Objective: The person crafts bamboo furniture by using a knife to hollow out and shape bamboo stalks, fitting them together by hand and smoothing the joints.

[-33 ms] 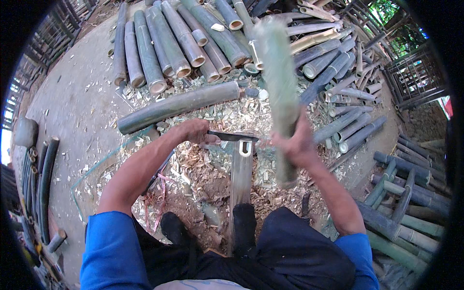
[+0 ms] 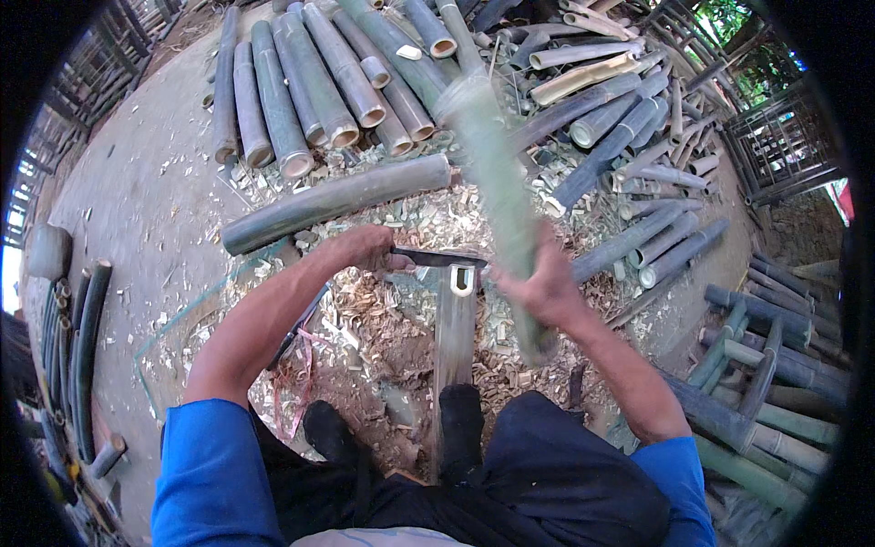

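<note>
Club [image 2: 492,182], one, thick, greenish, blurred; we find it raised aslant right of the post [image 2: 455,342], far end leaning left toward the stacked logs [image 2: 324,77]. Right hand [image 2: 545,284], grip clamped round the club's lower part, butt jutting out below. Knife [image 2: 436,258], one, dark; blade across the post's far end, touching or just above, we cannot tell. Left hand [image 2: 369,248], grip closed on the knife's handle, which it mostly hides. Post, one, bamboo, pale-rimmed opening at its far end, near part beside the right foot [image 2: 460,424]. Handling, as we judge it: club stiff, fairly heavy, weight toward the far end, smooth skin liable to slip; best held low, with a full wrap. Knife stiff, lighter; we would hold the handle only. Post stiff, hollow, apt to split lengthwise; we would take its sides, clear of the blade. Loose log [image 2: 337,202], one, beyond the knife. Chips [image 2: 510,378], many, on the ground around the post.
</note>
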`<state>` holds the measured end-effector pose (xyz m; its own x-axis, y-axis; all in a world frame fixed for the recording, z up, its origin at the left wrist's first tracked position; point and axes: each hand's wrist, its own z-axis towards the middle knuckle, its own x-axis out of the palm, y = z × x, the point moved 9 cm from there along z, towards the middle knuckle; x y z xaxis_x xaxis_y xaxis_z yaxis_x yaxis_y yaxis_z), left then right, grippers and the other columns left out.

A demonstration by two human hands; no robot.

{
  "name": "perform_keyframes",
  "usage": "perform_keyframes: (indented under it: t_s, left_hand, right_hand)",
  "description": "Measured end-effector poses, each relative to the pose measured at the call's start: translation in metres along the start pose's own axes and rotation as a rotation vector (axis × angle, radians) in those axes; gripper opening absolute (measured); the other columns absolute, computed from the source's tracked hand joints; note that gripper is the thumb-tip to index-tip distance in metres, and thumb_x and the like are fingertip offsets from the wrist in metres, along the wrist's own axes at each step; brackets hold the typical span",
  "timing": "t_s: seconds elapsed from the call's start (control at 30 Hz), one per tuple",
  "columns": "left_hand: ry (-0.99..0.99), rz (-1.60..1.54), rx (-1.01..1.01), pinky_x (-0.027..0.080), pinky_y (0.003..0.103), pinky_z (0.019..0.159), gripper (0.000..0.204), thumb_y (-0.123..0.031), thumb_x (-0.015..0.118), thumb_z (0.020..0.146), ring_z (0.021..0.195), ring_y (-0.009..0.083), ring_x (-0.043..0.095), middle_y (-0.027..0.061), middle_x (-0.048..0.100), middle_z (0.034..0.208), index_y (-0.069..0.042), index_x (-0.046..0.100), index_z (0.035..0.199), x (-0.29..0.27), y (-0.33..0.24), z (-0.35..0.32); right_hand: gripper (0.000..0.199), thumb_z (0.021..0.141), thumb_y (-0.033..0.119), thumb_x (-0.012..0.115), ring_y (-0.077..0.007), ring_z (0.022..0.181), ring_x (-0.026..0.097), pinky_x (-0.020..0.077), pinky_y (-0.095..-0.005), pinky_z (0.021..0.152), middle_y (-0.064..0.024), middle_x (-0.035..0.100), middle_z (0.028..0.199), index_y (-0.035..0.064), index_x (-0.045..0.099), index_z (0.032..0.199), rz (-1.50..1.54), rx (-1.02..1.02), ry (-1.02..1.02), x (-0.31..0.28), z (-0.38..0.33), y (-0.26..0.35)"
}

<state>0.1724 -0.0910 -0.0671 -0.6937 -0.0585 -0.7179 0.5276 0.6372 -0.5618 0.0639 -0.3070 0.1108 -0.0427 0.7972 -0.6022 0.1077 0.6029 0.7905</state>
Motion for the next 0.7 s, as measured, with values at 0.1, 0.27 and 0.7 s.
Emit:
perform_keyframes:
  t_s: [0.1,0.27,0.7]
  left_hand:
    - [0.174,-0.201,-0.016,0.050,0.041,0.056,0.055,-0.056,0.070,0.090,0.057,0.0245,0.062,0.0106,0.069,0.067,-0.002,0.074,0.079,0.020,0.002,0.011]
    - [0.584,-0.459,-0.261,0.051,0.032,0.058,0.022,-0.033,0.076,0.090,0.065,0.0156,0.064,0.0056,0.072,0.075,-0.012,0.077,0.082,0.043,0.032,-0.009]
    - [-0.314,0.220,-0.092,0.054,0.048,0.069,0.038,-0.037,0.074,0.085,0.079,0.0348,0.070,0.0138,0.068,0.087,-0.008,0.062,0.106,0.006,-0.060,-0.088]
  right_hand:
    - [0.101,0.073,0.038,0.082,-0.0320,0.115,0.060,0.0470,-0.0382,0.102,-0.0252,0.059,0.126,-0.0106,0.034,0.147,-0.364,0.137,0.519,0.040,-0.001,-0.064]
    - [0.102,0.071,0.036,0.082,-0.0299,0.104,0.064,0.0521,-0.0407,0.095,-0.0231,0.060,0.121,-0.0061,0.033,0.150,0.017,0.229,0.365,-0.006,0.009,-0.033]
    - [0.087,0.078,0.037,0.082,-0.0198,0.087,0.066,0.0585,-0.0353,0.074,-0.0109,0.061,0.105,0.0032,0.042,0.147,0.545,0.630,0.158,-0.016,-0.055,-0.089]
